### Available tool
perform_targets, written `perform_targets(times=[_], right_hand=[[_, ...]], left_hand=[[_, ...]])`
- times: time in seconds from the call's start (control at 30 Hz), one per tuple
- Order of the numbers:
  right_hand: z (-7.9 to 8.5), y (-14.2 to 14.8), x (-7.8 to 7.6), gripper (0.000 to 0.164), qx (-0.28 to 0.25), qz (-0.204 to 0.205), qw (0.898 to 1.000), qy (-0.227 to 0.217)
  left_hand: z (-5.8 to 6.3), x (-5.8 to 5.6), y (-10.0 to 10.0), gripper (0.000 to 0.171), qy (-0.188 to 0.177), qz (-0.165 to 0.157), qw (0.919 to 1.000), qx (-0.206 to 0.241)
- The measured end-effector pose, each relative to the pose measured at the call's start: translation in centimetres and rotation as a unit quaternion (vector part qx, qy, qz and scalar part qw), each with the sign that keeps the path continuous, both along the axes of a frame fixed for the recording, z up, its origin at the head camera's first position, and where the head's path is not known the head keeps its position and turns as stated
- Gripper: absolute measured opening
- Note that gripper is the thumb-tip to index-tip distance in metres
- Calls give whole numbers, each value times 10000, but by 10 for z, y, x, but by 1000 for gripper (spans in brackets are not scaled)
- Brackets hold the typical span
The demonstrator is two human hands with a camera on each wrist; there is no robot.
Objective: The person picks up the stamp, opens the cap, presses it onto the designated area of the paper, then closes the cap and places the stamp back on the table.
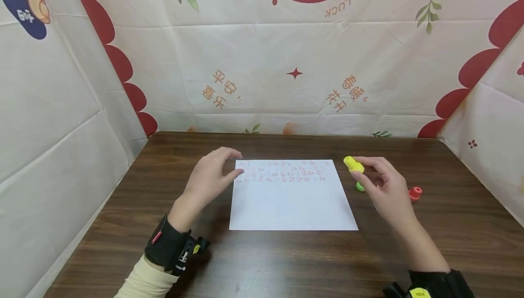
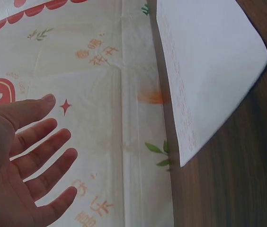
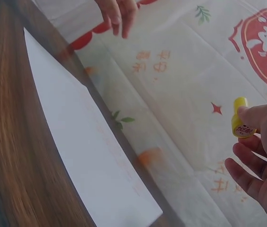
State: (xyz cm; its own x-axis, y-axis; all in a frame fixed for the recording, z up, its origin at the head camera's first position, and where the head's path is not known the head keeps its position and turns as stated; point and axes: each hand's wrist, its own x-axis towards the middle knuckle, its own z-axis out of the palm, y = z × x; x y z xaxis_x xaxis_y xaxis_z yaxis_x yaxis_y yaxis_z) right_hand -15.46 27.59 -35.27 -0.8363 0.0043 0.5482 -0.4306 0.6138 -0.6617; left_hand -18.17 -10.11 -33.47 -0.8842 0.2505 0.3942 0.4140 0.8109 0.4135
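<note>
Between thumb and fingertips my right hand [image 1: 386,193] pinches a yellow stamp [image 1: 354,164], held up beside the right edge of the paper. In the right wrist view, the same yellow stamp [image 3: 241,118] shows a round end with small characters on it. A white sheet of paper [image 1: 292,209] lies on the table, with rows of small red prints across its upper part. My left hand [image 1: 210,175] hovers at the sheet's upper left, thumb and fingers spread apart. The left wrist view shows that hand [image 2: 34,163] holding nothing.
A green stamp [image 1: 360,187] stands partly hidden by my right hand. A red stamp [image 1: 415,193] stands right of that hand. The brown wooden table [image 1: 286,261] ends at a white printed cloth [image 1: 262,52] behind and at both sides.
</note>
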Motion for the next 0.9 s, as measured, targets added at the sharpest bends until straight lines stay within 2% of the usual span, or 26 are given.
perform_targets(times=[0.5, 0.7, 0.9], right_hand=[[0, 45, -2, 36, -258, -1019, 9941, -252], [-6, 62, -9, 38, -426, -1447, 9879, -361], [-12, 77, -14, 37, -556, -1925, 9774, -675]], left_hand=[[-1, -4, -27, 36, -207, 267, 9994, -66], [-3, -4, -34, 36, -216, 358, 9991, -52], [-6, -6, -39, 36, -252, 395, 9989, -40]])
